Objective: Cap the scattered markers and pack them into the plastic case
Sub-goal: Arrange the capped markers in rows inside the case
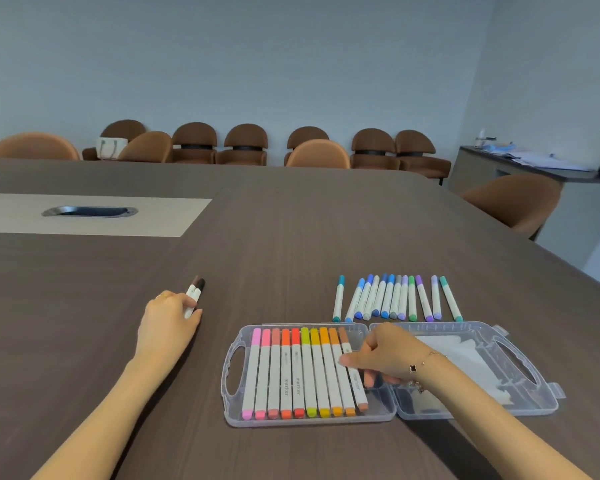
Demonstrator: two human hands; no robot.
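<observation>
The right hand (383, 358) pinches the tan-capped marker (354, 370) at the right end of the row in the plastic case (234, 370), thumb on the barrel and fingers curled beyond it; the hand covers the middle of that marker, so whether it lies fully seated in the tray is hard to say. Nine more capped markers (293, 372), pink through orange and yellow, lie side by side in the same left half of the open case. The case's right half, its lid (520, 368), lies flat, holding a white sheet partly hidden behind the wrist and its bracelet (426, 362). The left hand (168, 322), well apart to the left, grips two markers with dark caps (194, 292) together against the table (291, 237); their lower ends vanish behind the fingers. Just beyond the case, a loose row of blue, grey, purple and green markers (395, 299) rests on the table, all apparently capped.
</observation>
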